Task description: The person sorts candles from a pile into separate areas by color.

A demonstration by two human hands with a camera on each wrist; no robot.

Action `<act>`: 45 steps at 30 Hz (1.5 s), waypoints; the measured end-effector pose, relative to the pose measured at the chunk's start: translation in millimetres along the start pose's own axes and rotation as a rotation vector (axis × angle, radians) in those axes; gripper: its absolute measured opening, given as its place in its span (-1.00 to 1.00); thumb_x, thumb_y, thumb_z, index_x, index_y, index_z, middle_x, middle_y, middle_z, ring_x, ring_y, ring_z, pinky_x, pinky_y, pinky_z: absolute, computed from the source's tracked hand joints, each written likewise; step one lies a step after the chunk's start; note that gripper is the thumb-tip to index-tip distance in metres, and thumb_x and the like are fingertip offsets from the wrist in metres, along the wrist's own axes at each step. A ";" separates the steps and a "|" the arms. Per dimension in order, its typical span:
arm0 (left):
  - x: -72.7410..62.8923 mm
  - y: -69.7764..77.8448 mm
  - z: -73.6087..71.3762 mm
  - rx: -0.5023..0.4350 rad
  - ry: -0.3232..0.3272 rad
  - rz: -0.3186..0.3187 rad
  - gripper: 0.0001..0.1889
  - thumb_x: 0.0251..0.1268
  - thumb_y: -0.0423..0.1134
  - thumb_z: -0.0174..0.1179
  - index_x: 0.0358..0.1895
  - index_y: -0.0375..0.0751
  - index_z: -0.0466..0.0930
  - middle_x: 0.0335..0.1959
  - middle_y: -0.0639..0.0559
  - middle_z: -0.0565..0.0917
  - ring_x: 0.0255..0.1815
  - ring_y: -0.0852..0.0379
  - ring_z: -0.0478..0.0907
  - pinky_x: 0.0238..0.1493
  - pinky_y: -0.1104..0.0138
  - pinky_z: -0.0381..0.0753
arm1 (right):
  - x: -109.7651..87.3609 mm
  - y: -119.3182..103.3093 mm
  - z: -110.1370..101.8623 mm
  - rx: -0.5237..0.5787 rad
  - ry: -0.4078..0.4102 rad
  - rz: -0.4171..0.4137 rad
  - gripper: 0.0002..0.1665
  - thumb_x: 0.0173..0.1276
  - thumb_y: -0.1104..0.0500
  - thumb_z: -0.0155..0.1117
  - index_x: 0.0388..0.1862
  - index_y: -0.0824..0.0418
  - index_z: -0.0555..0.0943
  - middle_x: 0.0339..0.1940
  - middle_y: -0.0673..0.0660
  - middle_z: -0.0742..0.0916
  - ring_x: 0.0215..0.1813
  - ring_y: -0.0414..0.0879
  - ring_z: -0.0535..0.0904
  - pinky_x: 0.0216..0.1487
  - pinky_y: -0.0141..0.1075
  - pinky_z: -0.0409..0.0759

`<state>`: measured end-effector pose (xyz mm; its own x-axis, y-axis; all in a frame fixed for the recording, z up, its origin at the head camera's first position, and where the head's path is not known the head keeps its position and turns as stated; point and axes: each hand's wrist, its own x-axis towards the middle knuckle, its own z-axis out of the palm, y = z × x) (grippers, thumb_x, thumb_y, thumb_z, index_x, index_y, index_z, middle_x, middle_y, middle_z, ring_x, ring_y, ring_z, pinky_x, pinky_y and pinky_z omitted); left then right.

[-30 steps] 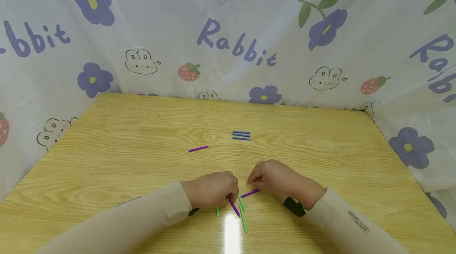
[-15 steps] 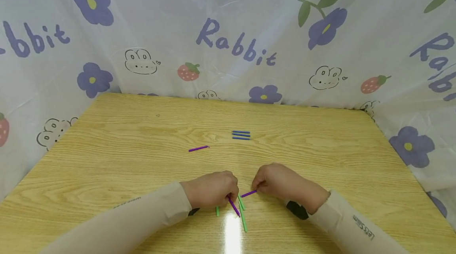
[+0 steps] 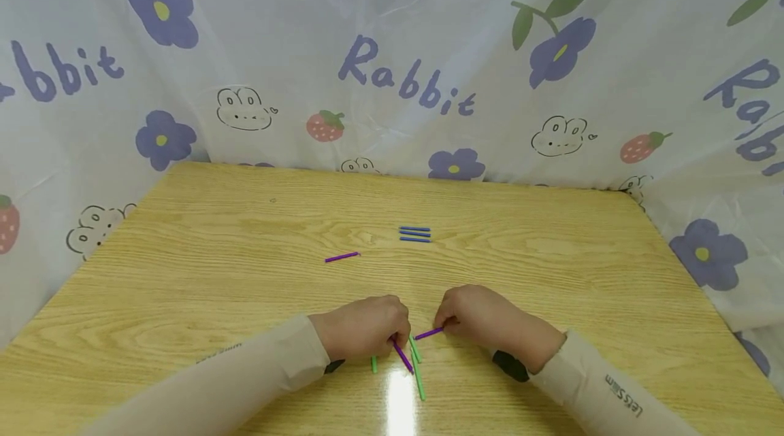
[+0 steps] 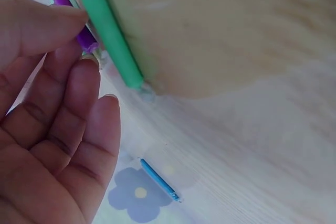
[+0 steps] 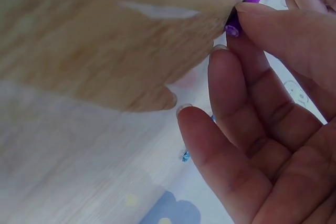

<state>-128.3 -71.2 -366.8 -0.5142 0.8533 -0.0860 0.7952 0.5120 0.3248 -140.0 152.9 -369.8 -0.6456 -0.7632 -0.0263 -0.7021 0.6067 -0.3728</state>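
My left hand [image 3: 364, 327] pinches the upper end of a thin purple stick [image 3: 402, 357], slim like a small candle, between thumb and forefinger. The stick slants down and to the right. My right hand [image 3: 480, 317] pinches the right end of a second purple stick [image 3: 428, 334], whose other end points at the left hand. Between the hands lie two green sticks, an upper one [image 3: 416, 349] and a lower one [image 3: 419, 383]. Another green stick [image 3: 374, 364] is partly hidden under the left hand. In the left wrist view, a green stick [image 4: 107, 30] runs close beside the fingertips.
Farther back on the wooden table [image 3: 245, 239], three blue sticks [image 3: 415, 234] lie side by side. A third purple stick [image 3: 341, 257] rests to their left, nearer the hands. A printed curtain [image 3: 404, 28] hangs behind the table and along its sides.
My right hand has shifted slightly right and toward me, its fingertips coming onto the end of the purple stick. The left hand stays in place.
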 end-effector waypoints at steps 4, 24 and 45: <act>-0.6 -0.2 -0.5 -0.018 -0.003 -0.016 -0.76 0.06 -0.58 0.24 -0.46 -0.11 0.71 -0.43 0.19 0.60 -0.29 0.30 0.44 -0.23 0.55 0.47 | 0.0 -0.1 -1.7 -0.013 -0.006 -0.015 -0.85 0.18 0.36 0.38 -0.36 0.12 0.76 -0.37 -0.06 0.71 -0.29 -0.27 0.61 -0.27 -0.47 0.55; -8.2 -10.1 -11.1 -0.063 0.201 0.008 -0.79 0.04 -0.56 0.21 -0.45 -0.14 0.68 -0.42 0.19 0.60 -0.29 0.24 0.44 -0.18 0.45 0.48 | 0.9 1.2 -1.1 -0.057 0.008 -0.053 -0.85 0.16 0.36 0.40 -0.39 0.11 0.76 -0.39 -0.05 0.74 -0.28 -0.28 0.62 -0.25 -0.47 0.56; -29.5 -30.8 -22.5 -0.064 0.379 -0.060 -0.86 0.06 -0.54 0.27 -0.41 -0.22 0.68 -0.41 0.13 0.63 -0.29 0.18 0.53 -0.08 0.32 0.55 | 0.3 0.0 -1.7 -0.044 0.010 -0.039 -0.81 0.20 0.37 0.36 -0.38 0.07 0.76 -0.35 -0.07 0.74 -0.24 -0.24 0.65 -0.21 -0.43 0.59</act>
<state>-144.8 -114.4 -353.1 -0.6510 0.7188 0.2438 0.7445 0.5423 0.3893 -140.7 153.0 -368.2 -0.6200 -0.7846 -0.0032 -0.7394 0.5857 -0.3321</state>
